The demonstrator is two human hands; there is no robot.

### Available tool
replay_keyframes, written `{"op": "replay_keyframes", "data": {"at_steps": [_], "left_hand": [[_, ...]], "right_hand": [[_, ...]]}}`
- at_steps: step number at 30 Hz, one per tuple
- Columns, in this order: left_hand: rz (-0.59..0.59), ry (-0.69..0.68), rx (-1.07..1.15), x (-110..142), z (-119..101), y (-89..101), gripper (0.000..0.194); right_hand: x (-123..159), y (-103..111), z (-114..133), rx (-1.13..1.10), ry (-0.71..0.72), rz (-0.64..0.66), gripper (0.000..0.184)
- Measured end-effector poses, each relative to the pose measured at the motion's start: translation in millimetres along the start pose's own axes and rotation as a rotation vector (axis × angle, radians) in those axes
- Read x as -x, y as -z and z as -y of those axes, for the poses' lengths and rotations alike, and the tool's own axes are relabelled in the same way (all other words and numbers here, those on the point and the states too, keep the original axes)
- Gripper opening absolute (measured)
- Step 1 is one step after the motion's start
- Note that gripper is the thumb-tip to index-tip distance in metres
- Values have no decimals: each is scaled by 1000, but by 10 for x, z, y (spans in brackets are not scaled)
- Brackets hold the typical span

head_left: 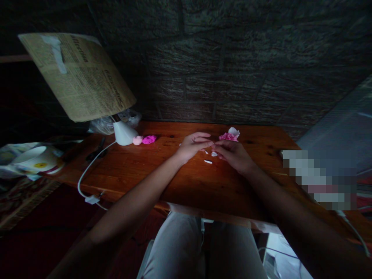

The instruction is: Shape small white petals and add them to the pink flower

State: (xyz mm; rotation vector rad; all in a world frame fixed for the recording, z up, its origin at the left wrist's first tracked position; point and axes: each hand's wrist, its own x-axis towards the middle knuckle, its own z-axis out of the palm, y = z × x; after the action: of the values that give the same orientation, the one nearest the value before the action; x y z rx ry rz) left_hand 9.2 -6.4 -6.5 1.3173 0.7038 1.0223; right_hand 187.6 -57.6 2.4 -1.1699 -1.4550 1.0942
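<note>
Both my hands meet over the middle of a wooden table. My left hand has its fingers pinched toward my right hand, whose fingers are curled. Their fingertips touch around something too small to make out. Small white pieces lie on the wood just below the fingertips. A pink and white crumpled lump sits just behind my right hand.
A white lamp base with a newspaper-wrapped shade stands at the back left, its cord trailing off the front edge. Two pink lumps lie beside it. Dark scissors, a cup, a stone wall.
</note>
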Motion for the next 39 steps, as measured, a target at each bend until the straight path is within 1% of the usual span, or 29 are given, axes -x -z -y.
{"op": "replay_keyframes", "data": {"at_steps": [6,13,20,26,29,32,39], "left_hand": [[18,15,89,-33,34,38,41],[11,57,133,-6,25,19,50],[7,74,193,7,4,-4,53],[4,44,113,-24,48,33,49],[15,12,53,-32,64,32,45],[25,-9,-6,-32,77,10,46],[16,29,30,-9,54,-13,52]], "right_hand": [[-1,-1,-18,29,11,13,42],[-12,16,-13,46,10,-9,46],[-22,21,-6,5,-23,-49,42],[-19,17,-31,-7,-32,-80,37],[-13,22,-46,19,-13,-71,36],[-11,28,-52,38,12,-72,36],[-31,29,-42,22,-30,-135,29]]}}
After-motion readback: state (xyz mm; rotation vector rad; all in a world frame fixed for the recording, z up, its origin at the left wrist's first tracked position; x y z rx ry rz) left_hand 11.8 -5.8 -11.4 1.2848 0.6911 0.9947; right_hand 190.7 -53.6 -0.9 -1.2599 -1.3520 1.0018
